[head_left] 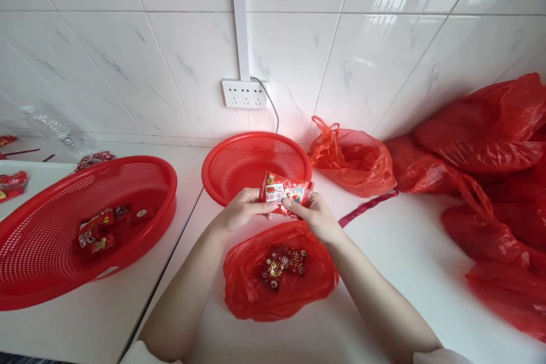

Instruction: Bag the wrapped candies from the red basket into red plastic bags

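Observation:
A red printed snack packet point(285, 192) is held up between my two hands. My left hand point(246, 208) grips its left end and my right hand point(314, 215) its right end, both thumbs pressed on the front. Just below, an opened red plastic bag point(243, 290) sits on the white table, with a few dark red packets point(279, 266) inside it. Behind my hands stands a round red plastic basket point(222, 153), its front rim partly hidden by the packet and my left hand.
At left, a larger red basket point(157, 182) holds several small packets point(98, 230). A white tray point(46, 169) and a clear plastic bottle point(55, 131) lie beyond it. Filled red bags point(482, 131) crowd the right side. A wall socket strip point(244, 94) has a cable plugged in.

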`<act>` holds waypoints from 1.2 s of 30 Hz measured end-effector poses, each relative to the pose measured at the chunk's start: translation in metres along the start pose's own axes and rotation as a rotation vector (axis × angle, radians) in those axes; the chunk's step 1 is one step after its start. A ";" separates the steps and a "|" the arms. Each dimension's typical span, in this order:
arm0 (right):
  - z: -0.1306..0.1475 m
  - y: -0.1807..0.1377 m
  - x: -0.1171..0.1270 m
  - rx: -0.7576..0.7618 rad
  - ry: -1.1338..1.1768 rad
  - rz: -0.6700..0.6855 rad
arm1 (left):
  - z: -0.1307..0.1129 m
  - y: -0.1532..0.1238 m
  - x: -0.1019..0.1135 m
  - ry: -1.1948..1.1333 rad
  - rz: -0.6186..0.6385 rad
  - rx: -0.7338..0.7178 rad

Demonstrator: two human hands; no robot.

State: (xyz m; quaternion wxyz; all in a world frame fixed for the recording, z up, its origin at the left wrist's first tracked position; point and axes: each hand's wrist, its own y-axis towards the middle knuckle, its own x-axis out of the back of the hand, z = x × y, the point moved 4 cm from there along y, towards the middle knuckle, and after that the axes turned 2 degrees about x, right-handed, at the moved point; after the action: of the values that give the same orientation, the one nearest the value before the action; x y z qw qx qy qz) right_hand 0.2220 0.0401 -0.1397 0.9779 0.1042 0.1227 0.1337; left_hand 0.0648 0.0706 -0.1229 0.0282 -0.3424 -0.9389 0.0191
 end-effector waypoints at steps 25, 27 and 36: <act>0.007 -0.003 0.009 0.042 -0.220 -0.146 | -0.003 -0.001 -0.010 0.004 -0.262 -0.221; 0.008 -0.005 0.009 0.090 -0.272 -0.195 | -0.004 -0.001 -0.013 0.001 -0.259 -0.231; 0.013 -0.011 0.002 0.160 -0.409 -0.140 | -0.006 -0.002 -0.022 -0.015 -0.231 -0.170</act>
State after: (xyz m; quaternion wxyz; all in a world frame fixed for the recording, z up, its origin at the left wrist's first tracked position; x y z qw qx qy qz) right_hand 0.2295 0.0280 -0.1305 0.9779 0.1974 -0.0611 0.0314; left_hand 0.0806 0.0554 -0.1181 -0.0061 -0.2332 -0.9705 -0.0614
